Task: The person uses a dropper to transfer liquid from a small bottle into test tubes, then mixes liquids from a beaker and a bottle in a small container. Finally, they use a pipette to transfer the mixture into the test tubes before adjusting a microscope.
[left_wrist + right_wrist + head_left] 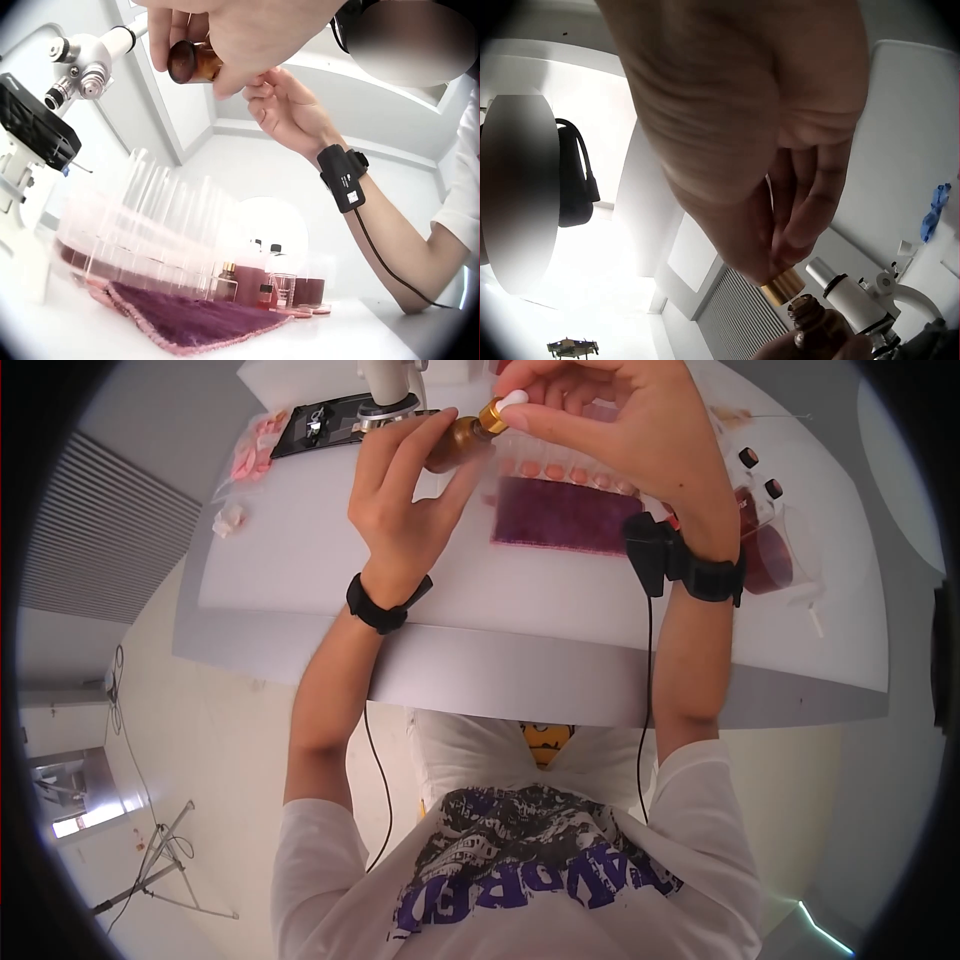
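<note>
1. L hand (403, 510): closed round amber btl. (453, 448), held betw. thumb & fingers.
2. R hand (645, 445): pinching gold-collared dropper cap (784, 287), just off btl. neck (803, 307).
3. Long axis: btl. slanted, mouth toward R grip; cap approx. in line; L hand nearer btl. body.

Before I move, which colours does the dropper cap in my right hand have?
Its collar is gold and its bulb white; both show best in the head view.

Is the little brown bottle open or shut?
Open. From the right wrist, you can see the gold cap lifted off, and the screw neck of the brown bottle is showing just below it.
</note>
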Tool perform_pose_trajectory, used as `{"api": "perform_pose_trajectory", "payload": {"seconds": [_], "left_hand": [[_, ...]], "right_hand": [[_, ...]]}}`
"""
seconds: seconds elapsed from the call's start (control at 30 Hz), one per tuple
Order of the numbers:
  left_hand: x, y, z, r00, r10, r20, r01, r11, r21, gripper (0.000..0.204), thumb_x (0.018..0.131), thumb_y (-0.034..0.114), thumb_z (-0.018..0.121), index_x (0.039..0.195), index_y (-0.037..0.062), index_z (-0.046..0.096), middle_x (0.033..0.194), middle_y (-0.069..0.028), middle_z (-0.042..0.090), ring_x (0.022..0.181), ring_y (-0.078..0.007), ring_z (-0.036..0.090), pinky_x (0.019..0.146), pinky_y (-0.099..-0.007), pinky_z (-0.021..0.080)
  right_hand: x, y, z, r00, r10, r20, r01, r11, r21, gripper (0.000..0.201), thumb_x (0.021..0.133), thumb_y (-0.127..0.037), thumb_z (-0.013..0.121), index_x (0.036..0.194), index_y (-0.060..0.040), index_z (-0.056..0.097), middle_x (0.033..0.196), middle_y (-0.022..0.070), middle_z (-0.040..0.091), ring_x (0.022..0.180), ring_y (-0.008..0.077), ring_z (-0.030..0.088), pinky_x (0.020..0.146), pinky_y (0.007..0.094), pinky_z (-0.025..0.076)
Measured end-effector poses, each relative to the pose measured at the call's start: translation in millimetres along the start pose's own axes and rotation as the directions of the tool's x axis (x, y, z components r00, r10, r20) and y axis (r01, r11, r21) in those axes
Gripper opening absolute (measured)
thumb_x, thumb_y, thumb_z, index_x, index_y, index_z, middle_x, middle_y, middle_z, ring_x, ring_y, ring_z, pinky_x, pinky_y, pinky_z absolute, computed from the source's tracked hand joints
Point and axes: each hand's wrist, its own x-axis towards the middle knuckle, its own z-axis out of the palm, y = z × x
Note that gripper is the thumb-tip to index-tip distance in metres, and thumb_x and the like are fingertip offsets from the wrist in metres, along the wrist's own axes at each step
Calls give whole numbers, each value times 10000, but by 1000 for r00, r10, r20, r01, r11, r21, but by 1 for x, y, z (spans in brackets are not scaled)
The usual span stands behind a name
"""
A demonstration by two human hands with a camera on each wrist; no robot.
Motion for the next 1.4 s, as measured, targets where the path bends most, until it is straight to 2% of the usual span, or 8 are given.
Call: {"api": "perform_pose_trajectory", "payload": {"seconds": [0.03,0.1,0.23,0.33,0.4,0.73,0.8,1.4], "left_hand": [[-1,0,1,1000,0,-1,0,1000,-2,446,783,50,999,1191,16,821,1095,-83,797,913,-177,776,807,-290,629],[-3,0,2,999,-25,39,25,1000,-16,426,803,67,990,1186,5,815,1074,-85,793,903,-176,769,808,-290,629],[-10,5,4,985,-135,103,142,988,-62,404,824,70,983,1181,-2,807,1058,-82,789,895,-163,758,824,-294,639],[-14,9,6,948,-262,182,293,942,-167,391,846,82,976,1179,-15,795,1045,-72,783,889,-143,745,849,-305,653],[-15,12,8,877,-387,284,443,881,-167,380,869,94,966,1179,-28,783,1050,-62,781,880,-135,737,869,-312,662],[-19,18,9,841,-391,373,475,864,-164,357,886,129,960,1164,-13,788,1017,-44,786,846,-125,724,881,-345,660],[-20,17,10,849,-378,369,455,878,-147,350,885,128,959,1157,-12,788,1019,-51,786,837,-129,724,880,-339,657],[-19,19,9,856,-355,376,436,886,-156,352,884,126,958,1159,-11,787,1000,-48,776,824,-124,726,886,-336,653]], "right_hand": [[1,5,0,1000,1,-1,-1,1000,-2,154,957,-71,861,1077,11,811,916,39,800,785,67,693,745,209,565],[4,22,1,999,38,0,-37,978,207,178,987,-67,843,1122,32,783,1004,57,796,884,80,722,808,218,586],[6,26,-2,993,105,-59,-84,955,283,176,1020,-78,821,1128,44,754,1036,63,783,955,92,737,851,233,600],[6,25,-9,974,161,-161,-100,938,332,158,1044,-87,800,1103,47,740,1031,67,784,945,100,743,857,244,613],[8,44,-13,910,223,-350,-123,950,285,136,1051,-85,786,1084,40,742,1016,68,787,921,102,742,846,238,604],[5,84,-15,845,124,-520,-141,990,7,141,1023,-102,817,1066,20,761,881,42,798,805,80,718,728,234,553],[5,81,-11,827,159,-539,-260,958,-118,125,1009,-103,827,1038,7,775,840,48,801,754,91,721,690,251,554],[6,75,-5,834,153,-530,-266,953,-143,130,985,-106,845,1031,7,800,848,84,823,758,134,765,673,276,574]]}}
